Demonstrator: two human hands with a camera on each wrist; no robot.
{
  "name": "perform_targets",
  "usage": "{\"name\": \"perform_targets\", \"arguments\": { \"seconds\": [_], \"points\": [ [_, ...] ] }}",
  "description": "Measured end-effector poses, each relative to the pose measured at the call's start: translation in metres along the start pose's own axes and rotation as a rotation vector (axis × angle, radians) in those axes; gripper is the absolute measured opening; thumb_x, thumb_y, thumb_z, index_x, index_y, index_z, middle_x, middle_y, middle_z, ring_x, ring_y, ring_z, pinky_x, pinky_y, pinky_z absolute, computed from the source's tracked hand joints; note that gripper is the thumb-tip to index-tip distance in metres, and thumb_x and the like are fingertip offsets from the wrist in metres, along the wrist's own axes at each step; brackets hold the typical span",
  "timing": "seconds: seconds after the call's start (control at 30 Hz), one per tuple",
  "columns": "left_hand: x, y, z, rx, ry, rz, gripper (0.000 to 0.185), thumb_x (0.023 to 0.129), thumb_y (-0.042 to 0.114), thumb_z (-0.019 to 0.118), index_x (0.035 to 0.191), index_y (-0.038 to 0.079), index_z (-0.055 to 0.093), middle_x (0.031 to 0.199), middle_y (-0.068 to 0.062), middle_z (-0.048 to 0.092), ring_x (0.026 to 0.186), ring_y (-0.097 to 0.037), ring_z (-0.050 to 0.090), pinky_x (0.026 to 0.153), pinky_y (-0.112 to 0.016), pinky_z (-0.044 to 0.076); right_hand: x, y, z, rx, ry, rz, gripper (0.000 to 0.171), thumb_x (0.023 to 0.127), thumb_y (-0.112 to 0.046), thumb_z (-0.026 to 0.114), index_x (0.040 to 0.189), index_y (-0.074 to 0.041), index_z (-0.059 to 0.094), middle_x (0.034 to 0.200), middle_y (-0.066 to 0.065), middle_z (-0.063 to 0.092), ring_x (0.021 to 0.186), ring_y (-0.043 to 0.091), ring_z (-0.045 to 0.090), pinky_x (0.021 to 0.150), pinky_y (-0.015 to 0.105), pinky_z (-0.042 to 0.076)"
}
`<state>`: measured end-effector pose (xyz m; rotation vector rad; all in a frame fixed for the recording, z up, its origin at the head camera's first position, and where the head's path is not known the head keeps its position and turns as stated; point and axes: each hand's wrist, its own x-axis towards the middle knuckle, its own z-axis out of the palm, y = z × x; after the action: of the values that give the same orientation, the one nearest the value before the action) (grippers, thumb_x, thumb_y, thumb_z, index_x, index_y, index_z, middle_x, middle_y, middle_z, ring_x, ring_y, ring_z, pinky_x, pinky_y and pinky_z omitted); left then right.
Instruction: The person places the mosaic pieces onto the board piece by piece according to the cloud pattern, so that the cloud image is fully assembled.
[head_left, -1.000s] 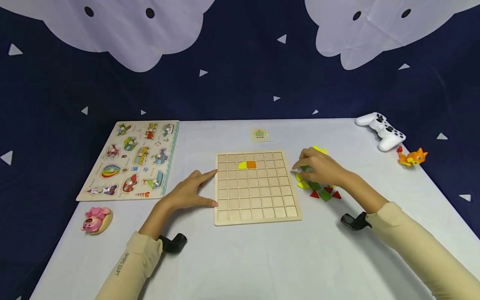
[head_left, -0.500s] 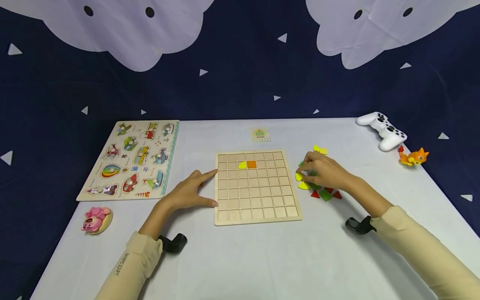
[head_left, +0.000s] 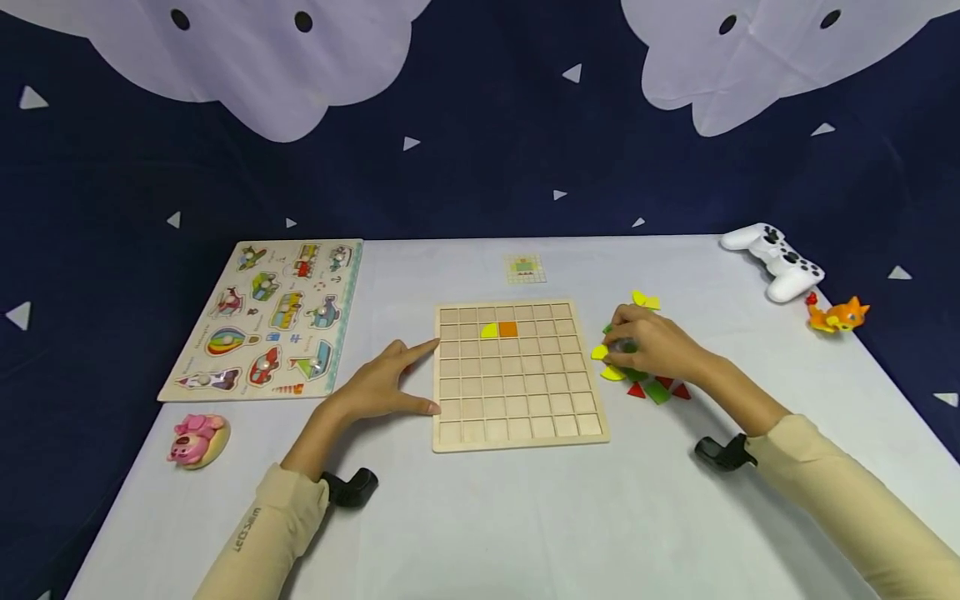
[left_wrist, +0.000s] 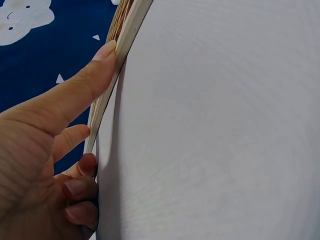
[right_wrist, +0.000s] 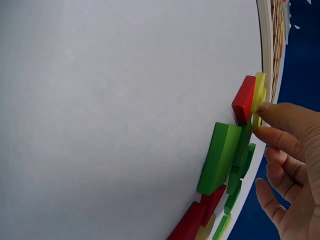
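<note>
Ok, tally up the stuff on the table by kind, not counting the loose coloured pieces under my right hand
Wooden grid board: 1
Pieces set in the grid: 2
Vehicle peg puzzle: 1
Pattern card: 1
White game controller: 1
Small toy figures, pink and orange: 2
Total: 8

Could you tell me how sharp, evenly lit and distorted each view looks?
Head view: even soft light, sharp, table edges slightly bowed. Left wrist view: strong fisheye, left hand close and soft. Right wrist view: curved table, pieces crisp, right hand at the edge.
</note>
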<state>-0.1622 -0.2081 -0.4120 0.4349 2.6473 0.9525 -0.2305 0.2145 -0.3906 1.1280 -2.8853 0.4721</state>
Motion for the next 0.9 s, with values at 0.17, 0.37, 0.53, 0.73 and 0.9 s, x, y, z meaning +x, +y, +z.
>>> {"name": "perform_targets", "arguments": {
  "seconds": [0.17, 0.37, 0.53, 0.73, 0.9],
  "points": [
    [0.0, 0.003, 0.001, -0.004, -0.004, -0.005, 0.104, 0.069, 0.044, 0.089, 0.156, 0.023, 0.035, 0.095, -0.006, 0.04, 0.075, -0.018, 0.034, 0.066, -0.032, 0.03, 0.0, 0.003, 0.0, -0.001, -0.003, 0.03, 0.02, 0.077, -0.018, 0.084, 0.092, -0.006, 0.079, 0.094, 0.0, 0.06, 0.086, 0.016, 0.056, 0.074, 0.038, 0.049],
    [0.0, 0.004, 0.001, -0.015, -0.006, -0.006, 0.104, 0.069, 0.044, 0.089, 0.156, 0.023, 0.035, 0.095, -0.006, 0.04, 0.074, -0.018, 0.033, 0.065, -0.032, 0.03, 0.001, 0.006, -0.001, -0.003, 0.001, 0.054, 0.021, 0.077, -0.02, 0.084, 0.092, -0.007, 0.078, 0.095, -0.001, 0.059, 0.088, 0.016, 0.056, 0.075, 0.038, 0.049],
    [0.0, 0.004, 0.0, -0.006, -0.002, -0.007, 0.105, 0.069, 0.044, 0.089, 0.156, 0.024, 0.035, 0.095, -0.006, 0.04, 0.075, -0.018, 0.033, 0.066, -0.032, 0.03, 0.006, 0.002, -0.005, -0.019, 0.012, 0.035, 0.022, 0.078, -0.02, 0.083, 0.094, -0.006, 0.078, 0.096, 0.001, 0.058, 0.087, 0.017, 0.054, 0.074, 0.038, 0.048],
    [0.0, 0.004, -0.001, -0.01, -0.001, -0.005, 0.104, 0.069, 0.044, 0.089, 0.156, 0.023, 0.035, 0.094, -0.006, 0.04, 0.075, -0.018, 0.034, 0.066, -0.032, 0.03, 0.008, 0.0, -0.009, -0.035, 0.006, 0.049, 0.024, 0.077, -0.021, 0.083, 0.094, -0.006, 0.078, 0.096, 0.001, 0.058, 0.089, 0.016, 0.052, 0.074, 0.037, 0.047],
    [-0.001, 0.003, -0.001, -0.011, 0.001, -0.008, 0.104, 0.069, 0.043, 0.089, 0.156, 0.023, 0.035, 0.094, -0.006, 0.04, 0.076, -0.018, 0.034, 0.067, -0.032, 0.031, 0.011, -0.002, -0.008, -0.021, 0.033, 0.02, 0.022, 0.076, -0.02, 0.083, 0.092, -0.006, 0.078, 0.094, 0.0, 0.058, 0.087, 0.016, 0.052, 0.072, 0.037, 0.047]
  ]
}}
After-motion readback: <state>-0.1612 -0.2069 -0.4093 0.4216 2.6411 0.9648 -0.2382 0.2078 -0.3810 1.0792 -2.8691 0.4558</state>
